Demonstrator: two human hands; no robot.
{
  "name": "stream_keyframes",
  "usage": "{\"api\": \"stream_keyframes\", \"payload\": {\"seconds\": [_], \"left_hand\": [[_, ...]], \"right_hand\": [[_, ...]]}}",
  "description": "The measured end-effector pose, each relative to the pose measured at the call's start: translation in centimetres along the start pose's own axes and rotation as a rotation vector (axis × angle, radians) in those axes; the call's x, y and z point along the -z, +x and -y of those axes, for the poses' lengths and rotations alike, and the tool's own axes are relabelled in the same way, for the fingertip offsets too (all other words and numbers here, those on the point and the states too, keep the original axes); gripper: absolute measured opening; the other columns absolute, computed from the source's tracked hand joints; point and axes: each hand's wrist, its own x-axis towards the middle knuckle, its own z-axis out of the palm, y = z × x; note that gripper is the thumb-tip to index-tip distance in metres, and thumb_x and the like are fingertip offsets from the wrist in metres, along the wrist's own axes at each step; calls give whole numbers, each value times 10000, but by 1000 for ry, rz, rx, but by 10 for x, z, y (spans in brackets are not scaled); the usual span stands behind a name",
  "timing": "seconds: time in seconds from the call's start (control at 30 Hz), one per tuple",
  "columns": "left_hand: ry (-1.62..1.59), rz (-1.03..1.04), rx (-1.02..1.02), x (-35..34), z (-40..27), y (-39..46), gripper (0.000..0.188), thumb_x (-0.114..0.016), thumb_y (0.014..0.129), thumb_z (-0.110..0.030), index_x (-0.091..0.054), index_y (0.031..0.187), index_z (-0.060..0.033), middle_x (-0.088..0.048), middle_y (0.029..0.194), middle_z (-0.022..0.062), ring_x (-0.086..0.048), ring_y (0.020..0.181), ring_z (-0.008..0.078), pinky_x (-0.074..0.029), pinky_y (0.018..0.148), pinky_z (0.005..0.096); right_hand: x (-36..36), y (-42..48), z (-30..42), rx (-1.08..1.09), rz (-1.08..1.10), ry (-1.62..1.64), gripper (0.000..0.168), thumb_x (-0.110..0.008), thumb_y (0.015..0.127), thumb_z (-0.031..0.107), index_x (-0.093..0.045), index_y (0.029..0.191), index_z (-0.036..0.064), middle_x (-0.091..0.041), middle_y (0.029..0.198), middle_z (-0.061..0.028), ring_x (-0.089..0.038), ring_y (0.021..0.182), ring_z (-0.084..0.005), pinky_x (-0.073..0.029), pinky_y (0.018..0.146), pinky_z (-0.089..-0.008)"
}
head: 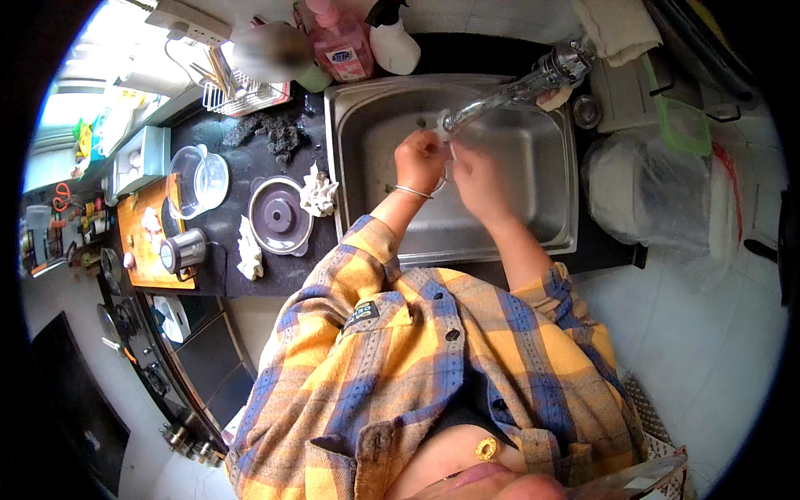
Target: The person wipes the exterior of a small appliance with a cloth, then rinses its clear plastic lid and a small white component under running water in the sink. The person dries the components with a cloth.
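Over the stainless steel sink [519, 215], my two hands meet just below the chrome faucet's spout [478, 106]. My left hand [417, 159] is curled, a silver bangle [414, 192] on its wrist. Motion blurs my right hand [480, 180], whose fingertips come close to the left ones. A small pale sliver [453, 150] shows between them; whether it is a held thing or running water is unclear. Bits of green scrap [421, 122] lie on the sink floor.
Left of the sink are a round lid [280, 215], crumpled tissues [319, 192], a clear bowl [209, 178], a dark mesh scourer [278, 136] and a chopper's motor unit [183, 250] by a cutting board [139, 215]. Behind stands a pink soap bottle [340, 47]; right, a plastic-wrapped container [637, 187].
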Motion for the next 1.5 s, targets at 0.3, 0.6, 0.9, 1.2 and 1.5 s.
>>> {"api": "stream_keyframes", "payload": {"seconds": [0.3,0.6,0.9,1.2,1.5], "left_hand": [[-37,54,-28,2,8,0,177,-719,641,-30,-637,794,4,-626,723,103,-634,650,176,-503,597,263],[-197,110,109,12,9,1,239,-757,667,-37,-646,870,23,-654,813,100,-636,706,137,-506,631,242],[-131,82,42,12,6,1,213,-725,691,-18,-639,878,38,-654,840,95,-632,693,139,-509,606,247],[-81,8,78,5,7,-1,181,-687,692,-6,-634,863,18,-644,775,120,-645,706,175,-512,597,268],[-146,-39,29,3,9,-6,144,-678,671,-11,-629,806,1,-621,798,149,-628,651,253,-498,554,310]], "right_hand": [[-3,3,-2,-109,39,49,316,-533,792,50,-595,1099,6,-607,848,-206,-597,762,-336,-476,687,-379],[31,-9,11,-281,-9,133,326,-548,814,65,-588,1134,15,-624,954,-186,-624,776,-240,-481,696,-305],[27,-24,18,-311,84,220,299,-557,806,45,-612,1098,17,-628,849,-152,-614,723,-198,-474,659,-287],[16,-16,21,-29,17,-20,273,-567,778,31,-627,1045,17,-597,777,-199,-602,697,-330,-469,609,-355],[10,-14,14,-10,-17,28,260,-561,771,41,-629,1021,16,-577,744,-201,-585,675,-343,-461,601,-389]]}}
